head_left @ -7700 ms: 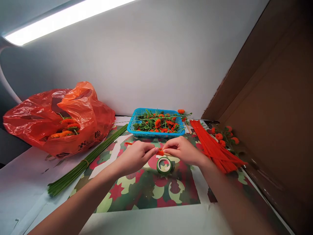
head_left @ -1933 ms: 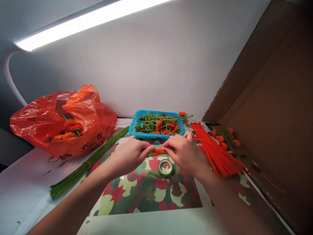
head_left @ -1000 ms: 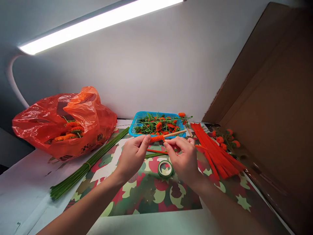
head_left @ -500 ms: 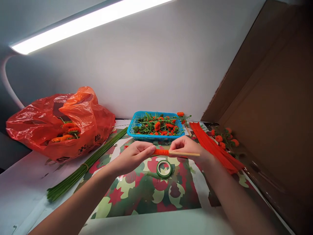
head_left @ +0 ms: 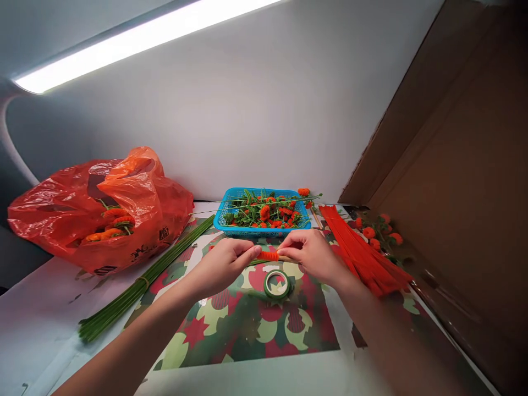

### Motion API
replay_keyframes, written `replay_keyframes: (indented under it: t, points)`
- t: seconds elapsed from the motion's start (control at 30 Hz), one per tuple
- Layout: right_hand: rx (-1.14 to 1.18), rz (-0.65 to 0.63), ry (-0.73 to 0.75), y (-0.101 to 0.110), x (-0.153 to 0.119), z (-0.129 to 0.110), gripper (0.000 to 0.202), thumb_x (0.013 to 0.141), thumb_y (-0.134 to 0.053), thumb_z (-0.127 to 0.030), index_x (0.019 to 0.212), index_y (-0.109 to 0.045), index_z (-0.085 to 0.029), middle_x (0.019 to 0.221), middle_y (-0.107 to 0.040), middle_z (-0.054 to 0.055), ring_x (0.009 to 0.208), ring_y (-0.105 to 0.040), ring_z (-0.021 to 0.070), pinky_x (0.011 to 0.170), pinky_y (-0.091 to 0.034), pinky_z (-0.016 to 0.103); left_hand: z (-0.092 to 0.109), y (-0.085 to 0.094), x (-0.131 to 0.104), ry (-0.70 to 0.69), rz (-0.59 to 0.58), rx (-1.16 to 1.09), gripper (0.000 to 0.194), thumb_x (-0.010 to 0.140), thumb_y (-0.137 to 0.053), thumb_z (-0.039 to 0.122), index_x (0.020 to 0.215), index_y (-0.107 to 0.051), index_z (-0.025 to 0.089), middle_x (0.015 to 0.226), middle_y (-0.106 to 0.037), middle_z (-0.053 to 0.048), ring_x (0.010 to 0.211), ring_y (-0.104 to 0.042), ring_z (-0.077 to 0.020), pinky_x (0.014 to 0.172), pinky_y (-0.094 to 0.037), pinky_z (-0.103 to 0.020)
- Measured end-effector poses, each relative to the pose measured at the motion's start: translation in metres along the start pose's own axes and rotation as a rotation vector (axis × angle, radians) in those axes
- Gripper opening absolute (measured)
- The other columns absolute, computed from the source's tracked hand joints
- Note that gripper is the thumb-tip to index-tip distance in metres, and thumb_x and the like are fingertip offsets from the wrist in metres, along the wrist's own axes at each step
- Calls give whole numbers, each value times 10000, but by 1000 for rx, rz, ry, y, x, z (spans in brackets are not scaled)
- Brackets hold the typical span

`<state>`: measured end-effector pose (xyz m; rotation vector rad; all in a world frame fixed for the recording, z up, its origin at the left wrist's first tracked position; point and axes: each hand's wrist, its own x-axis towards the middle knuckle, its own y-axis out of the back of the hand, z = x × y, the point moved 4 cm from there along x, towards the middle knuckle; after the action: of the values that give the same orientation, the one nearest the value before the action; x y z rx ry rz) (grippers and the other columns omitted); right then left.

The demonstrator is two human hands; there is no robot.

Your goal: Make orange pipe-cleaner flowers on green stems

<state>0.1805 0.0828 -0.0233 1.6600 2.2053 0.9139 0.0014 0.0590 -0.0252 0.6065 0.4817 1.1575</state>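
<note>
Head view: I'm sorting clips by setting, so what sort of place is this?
Probably a small craft bench for making artificial flowers. A blue basket of orange blooms on green stems, a pile of orange pipe cleaners and a bundle of green stems lie on a patterned mat under a strip light.

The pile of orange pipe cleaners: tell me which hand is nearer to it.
Right. The right hand lies just beside the pile of orange pipe cleaners; the left hand is farther off, beyond the orange coil both hands pinch.

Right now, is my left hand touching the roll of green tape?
Apart. The head view shows patterned paper between the left hand and the tape roll; its fingertips pinch the orange coil higher up.
</note>
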Motion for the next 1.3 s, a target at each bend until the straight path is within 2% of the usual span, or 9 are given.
replay_keyframes:
  t: [0.17,0.33,0.53,0.77,0.93,1.03,1.13,1.2,1.3]
  points:
    - [-61,104,88,-1,-2,-9,145,782,-697,-214,637,-713,-215,636,-702,-18,598,-594,125,640,-358,274,-2,5,0,4,23,18,420,893,-372,496,595,-305,208,589,-215,50,534,-195,-117,496,-150,-272]
    - [-103,111,118,0,-2,-11,164,801,-689,-237,639,-710,-228,657,-716,-34,603,-609,122,723,-352,303,1,7,0,1,27,12,414,880,-385,485,582,-309,209,565,-237,48,514,-211,-114,483,-148,-270]
    - [-239,117,173,6,-7,-22,185,821,-672,-236,637,-688,-235,690,-716,-50,644,-604,126,818,-255,362,4,9,-2,6,51,56,421,870,-396,476,564,-283,209,542,-236,49,498,-207,-113,476,-140,-269]
    - [-326,225,254,4,-16,-36,198,836,-632,-153,643,-623,-198,667,-676,-65,647,-568,106,807,-220,337,4,12,-2,-27,200,105,421,885,-397,454,557,-319,201,531,-284,47,508,-268,-115,488,-197,-252]
    - [-365,390,337,-3,-21,-38,199,847,-598,-162,650,-605,-190,634,-654,-45,620,-558,114,777,-240,334,11,14,-4,-70,371,67,409,889,-393,424,554,-319,201,513,-279,49,500,-268,-112,488,-208,-254]
    - [-290,508,340,-7,-25,-39,194,845,-604,-178,653,-618,-193,610,-642,-35,592,-553,116,755,-272,337,12,13,-8,-83,484,31,399,894,-385,396,549,-337,201,508,-285,49,498,-280,-110,497,-226,-257]
    - [-104,561,330,-9,-29,-40,153,837,-623,-198,687,-655,-201,630,-667,-20,574,-562,121,738,-316,343,10,11,-11,-93,573,-77,394,899,-386,388,554,-353,200,526,-298,46,511,-287,-108,504,-240,-259]
    - [73,531,298,-8,-27,-36,136,829,-632,-218,700,-672,-207,649,-678,-7,607,-582,138,736,-359,345,7,9,-11,-101,563,-196,401,903,-388,404,559,-354,202,534,-297,47,510,-278,-106,495,-232,-261]
    - [394,359,193,-7,-17,-24,118,776,-686,-289,683,-690,-216,649,-656,6,661,-583,165,658,-411,318,5,6,-9,-131,437,-427,411,905,-388,446,571,-360,208,521,-258,59,478,-230,-98,462,-191,-264]
